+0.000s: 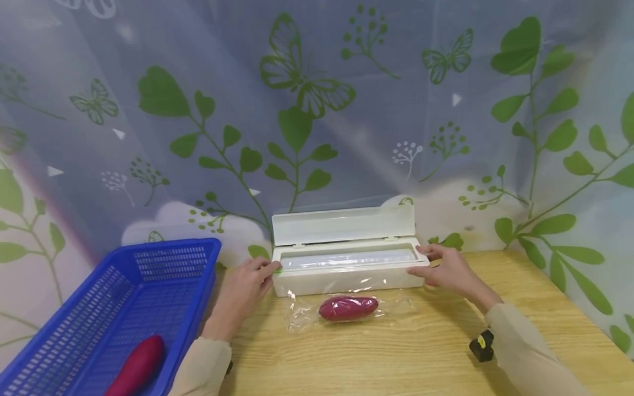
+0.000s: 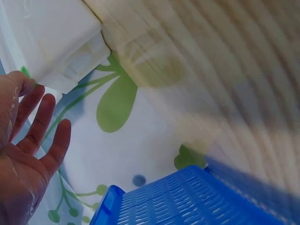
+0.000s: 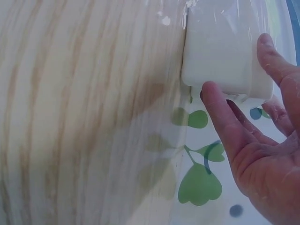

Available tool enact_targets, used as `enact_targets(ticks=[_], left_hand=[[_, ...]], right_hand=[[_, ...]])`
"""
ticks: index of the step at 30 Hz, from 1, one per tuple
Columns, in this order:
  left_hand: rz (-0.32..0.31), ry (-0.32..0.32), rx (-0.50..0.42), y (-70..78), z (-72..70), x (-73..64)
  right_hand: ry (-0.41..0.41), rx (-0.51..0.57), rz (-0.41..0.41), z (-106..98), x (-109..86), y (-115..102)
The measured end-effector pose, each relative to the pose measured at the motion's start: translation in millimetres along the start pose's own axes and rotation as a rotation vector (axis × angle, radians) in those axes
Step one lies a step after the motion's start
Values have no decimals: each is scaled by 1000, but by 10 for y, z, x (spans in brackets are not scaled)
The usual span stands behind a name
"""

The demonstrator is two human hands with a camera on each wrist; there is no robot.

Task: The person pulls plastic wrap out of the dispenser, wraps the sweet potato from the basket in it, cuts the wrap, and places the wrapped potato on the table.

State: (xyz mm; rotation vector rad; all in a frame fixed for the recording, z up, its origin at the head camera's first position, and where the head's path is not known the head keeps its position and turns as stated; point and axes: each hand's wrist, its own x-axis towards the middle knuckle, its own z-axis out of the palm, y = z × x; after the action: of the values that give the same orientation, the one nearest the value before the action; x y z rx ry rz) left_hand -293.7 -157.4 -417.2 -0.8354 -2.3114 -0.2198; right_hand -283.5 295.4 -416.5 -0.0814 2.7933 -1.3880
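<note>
A white cling film box (image 1: 346, 279) stands on the table with its lid (image 1: 344, 226) raised, a roll of film (image 1: 349, 258) inside. Clear film hangs over its front and spreads onto the table, around a purple-red sweet potato-shaped item (image 1: 348, 308). At the box's left corner, my left hand (image 1: 242, 297) pinches a small green slider (image 2: 25, 71) with thumb and forefinger; the other fingers are spread. My right hand (image 1: 451, 270) holds the right end of the box, its thumb and fingers apart on the front edge and end (image 3: 225, 56).
At the left stands a blue plastic basket (image 1: 210, 258) with another purple-red elongated item (image 1: 138, 366) in it. Behind the box hangs a curtain (image 1: 317, 154) with leaves and butterflies. The wood-grain table (image 1: 356, 363) extends toward me.
</note>
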Motion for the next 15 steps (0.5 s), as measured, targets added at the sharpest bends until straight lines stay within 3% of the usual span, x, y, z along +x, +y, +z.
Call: enact_targets(ticks=[5, 8, 11, 13, 15], left_hand=[[5, 86, -4, 17, -41, -50], [19, 97, -45, 168, -97, -26], [72, 39, -151, 482, -133, 51], [88, -46, -223, 731, -124, 95], [94, -134, -230, 936, -70, 124]], right_hand=[[-12, 34, -47, 45, -37, 12], [-20, 6, -115, 56, -83, 9], [-18, -76, -192, 41, -130, -21], [-9, -127, -229, 30, -148, -32], [3, -165, -243, 25, -158, -32]])
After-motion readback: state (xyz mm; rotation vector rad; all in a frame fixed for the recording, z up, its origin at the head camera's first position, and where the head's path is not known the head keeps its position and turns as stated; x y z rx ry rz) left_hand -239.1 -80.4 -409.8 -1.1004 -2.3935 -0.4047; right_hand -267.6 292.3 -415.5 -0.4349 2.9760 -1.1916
